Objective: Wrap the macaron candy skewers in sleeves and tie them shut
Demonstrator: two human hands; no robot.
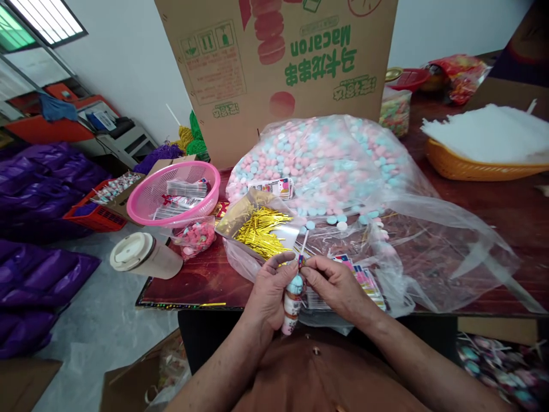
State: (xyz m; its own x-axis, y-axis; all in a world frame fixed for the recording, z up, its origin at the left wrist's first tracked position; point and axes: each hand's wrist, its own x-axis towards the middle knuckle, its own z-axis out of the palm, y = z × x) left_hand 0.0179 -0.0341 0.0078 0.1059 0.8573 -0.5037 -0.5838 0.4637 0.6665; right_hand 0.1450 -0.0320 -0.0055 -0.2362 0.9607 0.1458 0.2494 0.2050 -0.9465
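Note:
My left hand (269, 294) is wrapped round a small printed packet holding stacked pink and blue candies (293, 300) on a white stick that pokes up past my fingers. My right hand (337, 286) pinches the top of the same packet, where something small sits between thumb and forefinger. Both hands are close together at the near edge of the dark red table (514, 217). Just beyond them lies an open bag of gold twist ties (261, 228). Behind that sits a big clear bag of pink and blue candies (326, 160).
A pink basket (171, 194) with printed packets stands at the left, and a lidded cup (143, 256) lies beside it. A tall cardboard box (278, 63) stands behind. An orange basket of white sheets (484, 151) is at the right. Purple bags (38, 189) cover the floor.

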